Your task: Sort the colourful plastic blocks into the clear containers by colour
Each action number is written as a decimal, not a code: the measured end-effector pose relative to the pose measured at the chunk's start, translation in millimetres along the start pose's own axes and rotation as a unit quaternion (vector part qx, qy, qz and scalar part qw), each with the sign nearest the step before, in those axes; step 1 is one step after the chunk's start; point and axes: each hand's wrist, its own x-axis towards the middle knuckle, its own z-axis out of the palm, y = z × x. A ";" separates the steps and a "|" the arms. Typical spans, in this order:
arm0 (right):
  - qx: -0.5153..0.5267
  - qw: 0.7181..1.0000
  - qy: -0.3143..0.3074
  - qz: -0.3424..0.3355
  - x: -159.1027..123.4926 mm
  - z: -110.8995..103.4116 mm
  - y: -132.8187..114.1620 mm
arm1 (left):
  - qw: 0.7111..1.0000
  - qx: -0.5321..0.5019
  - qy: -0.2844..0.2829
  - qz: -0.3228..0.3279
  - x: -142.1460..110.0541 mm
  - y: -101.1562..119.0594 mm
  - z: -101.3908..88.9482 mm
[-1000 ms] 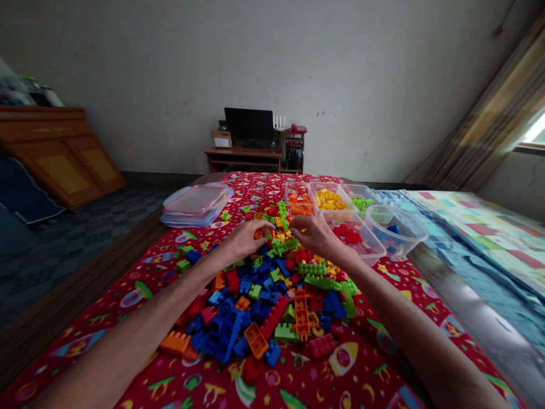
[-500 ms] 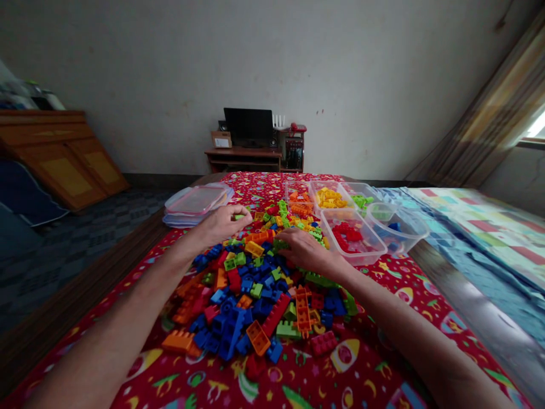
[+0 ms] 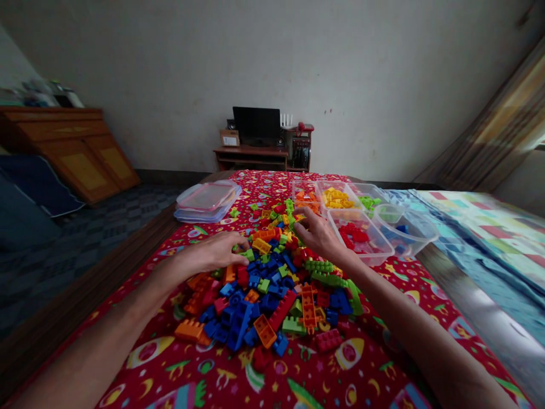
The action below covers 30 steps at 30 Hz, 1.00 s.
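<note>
A heap of mixed toy building bricks [image 3: 272, 289] in blue, red, orange, yellow and green lies on a red patterned tablecloth [image 3: 230, 386]. My left hand [image 3: 221, 250] is at the left side of the heap, thumb and fingers curled about a light green brick [image 3: 248, 255]. My right hand [image 3: 317, 232] hovers over the heap's far right part, fingers bent and apart, close to small yellow and green bricks. Whether those fingertips touch a brick is hard to see. Loose green bricks [image 3: 234, 213] sit near the lids on the far left.
Clear plastic boxes stand on the right: one with red bricks [image 3: 354, 236], one with yellow bricks [image 3: 337, 198], others with orange, green and blue ones. Stacked box lids [image 3: 204, 199] lie at the far left. A bed [image 3: 481, 227] adjoins the table's right side.
My left hand has come back towards me from near the lids to the green bricks in the heap. My right hand has moved away from me and slightly right. The view has shifted a little.
</note>
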 end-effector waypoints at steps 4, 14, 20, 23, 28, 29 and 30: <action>0.040 0.998 -0.022 0.037 -3.1 -1.5 -8.7 | 0.997 0.016 0.057 0.052 7.0 10.4 -0.4; -0.017 0.998 -0.059 -0.027 -14.1 3.8 -26.5 | 0.998 0.059 0.008 -0.020 -2.2 12.0 -0.2; -0.174 0.962 -0.181 -0.103 -27.6 -7.8 -32.1 | 0.998 0.064 -0.001 0.004 0.4 8.5 6.9; -0.219 0.940 -0.234 -0.113 -30.6 -7.4 -34.8 | 0.999 0.027 0.025 -0.009 3.3 17.3 1.1; -0.188 0.969 -0.146 -0.068 -22.9 -1.1 -32.1 | 0.965 -0.250 0.052 -0.057 3.1 33.8 -0.7; -0.154 0.981 -0.106 -0.044 -20.4 -0.1 -31.3 | 0.940 -0.333 0.045 -0.067 2.4 38.6 1.0; -0.113 0.991 -0.071 -0.020 -18.2 0.6 -30.8 | 0.907 -0.413 0.038 -0.073 1.7 44.2 3.0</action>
